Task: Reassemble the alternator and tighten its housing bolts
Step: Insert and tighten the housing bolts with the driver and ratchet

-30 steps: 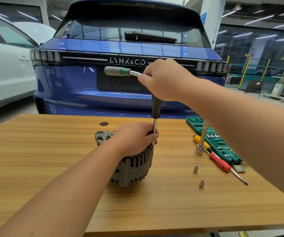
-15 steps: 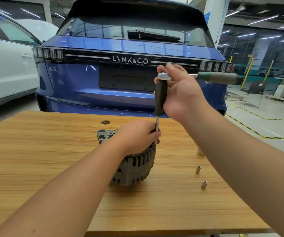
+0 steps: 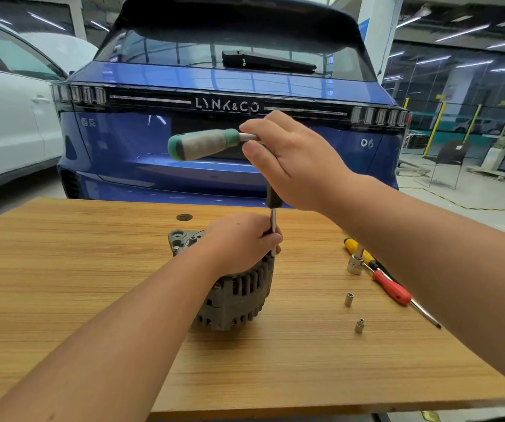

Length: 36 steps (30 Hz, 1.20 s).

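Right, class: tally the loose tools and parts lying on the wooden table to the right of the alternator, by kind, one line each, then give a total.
Small loose sockets: 2
Screwdrivers: 2, red-handled and yellow-handled
Larger socket on an extension bar: 1
Total: 5

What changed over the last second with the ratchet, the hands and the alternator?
The ratchet handle swung from pointing left a second ago, round to the right half a second ago, and back to the left now, turned by the right hand at the top of the extension shaft. The left hand kept its grip on the shaft's lower end atop the alternator, which stayed put. The loose sockets and screwdrivers did not move.
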Motion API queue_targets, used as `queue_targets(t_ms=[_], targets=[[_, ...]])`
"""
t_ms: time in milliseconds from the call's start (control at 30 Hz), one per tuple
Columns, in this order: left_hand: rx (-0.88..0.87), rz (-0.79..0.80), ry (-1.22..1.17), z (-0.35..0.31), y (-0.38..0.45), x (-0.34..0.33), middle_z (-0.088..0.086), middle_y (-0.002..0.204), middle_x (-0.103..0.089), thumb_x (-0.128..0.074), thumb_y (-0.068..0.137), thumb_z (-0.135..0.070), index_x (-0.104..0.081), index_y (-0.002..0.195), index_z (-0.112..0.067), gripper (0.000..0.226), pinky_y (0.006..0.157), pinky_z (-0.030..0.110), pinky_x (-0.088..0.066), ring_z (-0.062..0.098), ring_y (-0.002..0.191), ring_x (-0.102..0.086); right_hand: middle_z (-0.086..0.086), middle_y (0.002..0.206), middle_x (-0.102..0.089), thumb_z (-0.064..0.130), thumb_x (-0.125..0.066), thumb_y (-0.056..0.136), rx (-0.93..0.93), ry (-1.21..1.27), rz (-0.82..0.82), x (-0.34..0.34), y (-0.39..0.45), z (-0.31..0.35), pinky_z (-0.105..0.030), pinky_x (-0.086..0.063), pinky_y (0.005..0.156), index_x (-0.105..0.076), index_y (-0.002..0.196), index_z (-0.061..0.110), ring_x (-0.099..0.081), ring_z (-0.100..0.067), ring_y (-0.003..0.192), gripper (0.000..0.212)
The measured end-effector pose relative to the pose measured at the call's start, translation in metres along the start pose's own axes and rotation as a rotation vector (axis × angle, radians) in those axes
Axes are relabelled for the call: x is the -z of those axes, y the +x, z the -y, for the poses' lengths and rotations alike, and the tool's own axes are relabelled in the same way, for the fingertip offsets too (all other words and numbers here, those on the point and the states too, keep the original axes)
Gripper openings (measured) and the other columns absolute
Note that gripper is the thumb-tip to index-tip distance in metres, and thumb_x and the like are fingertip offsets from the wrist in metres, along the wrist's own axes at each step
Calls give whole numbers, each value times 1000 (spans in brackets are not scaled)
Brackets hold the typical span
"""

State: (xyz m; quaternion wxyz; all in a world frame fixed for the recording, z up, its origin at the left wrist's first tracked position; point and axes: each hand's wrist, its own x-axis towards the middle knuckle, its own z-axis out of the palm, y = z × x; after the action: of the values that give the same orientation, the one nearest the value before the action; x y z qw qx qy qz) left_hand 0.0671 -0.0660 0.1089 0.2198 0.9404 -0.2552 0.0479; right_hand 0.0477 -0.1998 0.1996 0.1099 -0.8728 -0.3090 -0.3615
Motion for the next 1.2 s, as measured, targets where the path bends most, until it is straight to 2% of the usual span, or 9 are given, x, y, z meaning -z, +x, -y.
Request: queue_targets(t_ms=[300, 533, 600, 700, 767, 833, 967, 1100, 1200], targets=[[-16, -2, 2, -3, -1, 1, -19, 98, -71, -44, 106, -43, -63, 105, -37, 19, 79, 29, -52, 3, 93, -63, 0, 104, -57, 37, -32, 109, 48, -84, 96, 16, 6, -6, -41, -46, 83, -61, 129, 15, -54, -24, 98, 41], [-28, 8, -7, -2, -3, 1, -22, 98, -69, -44, 106, -46, -58, 103, -43, 15, 69, 25, -45, 1, 93, -61, -6, 77, -65, 41, -41, 105, -165, -256, 258, 28, 36, 1, -34, -41, 59, -66, 86, 10, -57, -25, 70, 44], [-30, 9, -4, -2, -3, 1, -22, 99, -69, -44, 106, -46, -60, 104, -43, 16, 71, 26, -48, 2, 93, -62, -11, 82, -72, 28, -48, 102, -388, -55, 308, 31, 45, 5, -32, -47, 58, -66, 89, 5, -60, -23, 67, 32], [-29, 11, -7, -2, -3, 2, -22, 97, -69, -44, 105, -47, -58, 102, -44, 14, 68, 26, -45, 0, 92, -61, -5, 68, -73, 17, -48, 101, -876, 686, 275, 34, 45, 7, -34, -58, 64, -61, 104, 6, -75, -22, 66, 17], [-26, 9, -12, -2, -3, 2, -24, 95, -69, -45, 105, -47, -57, 99, -46, 13, 66, 25, -43, -2, 91, -61, 1, 69, -72, 18, -46, 101, -1041, 1121, 217, 32, 39, 5, -44, -52, 84, -57, 115, 11, -77, -22, 73, 19], [-23, 9, -7, -2, -2, 2, -25, 93, -69, -45, 104, -48, -57, 99, -46, 13, 67, 26, -45, -3, 90, -61, 5, 72, -72, 22, -47, 101, -1132, 1413, 21, 20, 32, 3, -43, -46, 83, -58, 117, 14, -74, -17, 70, 21], [-22, 8, 12, -3, 0, 1, -23, 94, -67, -45, 104, -48, -54, 97, -46, 12, 74, 28, -51, -1, 89, -60, 4, 73, -65, 31, -62, 99, -1135, 1592, -366, -5, 20, 4, -32, -49, 73, -65, 96, 13, -61, -12, 67, 18], [-23, 14, 9, -1, -1, 1, -21, 97, -68, -45, 105, -48, -58, 101, -43, 15, 76, 29, -52, 0, 91, -61, -1, 87, -60, 40, -71, 93, -1048, 1579, -490, -16, 14, 2, -31, -47, 70, -63, 105, 15, -56, -15, 75, 29], [-23, 19, -5, -2, -2, 2, -22, 98, -69, -45, 106, -46, -58, 103, -42, 15, 71, 26, -46, 0, 93, -60, 2, 81, -61, 37, -74, 86, -905, 1741, -369, -15, 7, -1, -28, -47, 71, -66, 98, 13, -56, -12, 74, 28]])
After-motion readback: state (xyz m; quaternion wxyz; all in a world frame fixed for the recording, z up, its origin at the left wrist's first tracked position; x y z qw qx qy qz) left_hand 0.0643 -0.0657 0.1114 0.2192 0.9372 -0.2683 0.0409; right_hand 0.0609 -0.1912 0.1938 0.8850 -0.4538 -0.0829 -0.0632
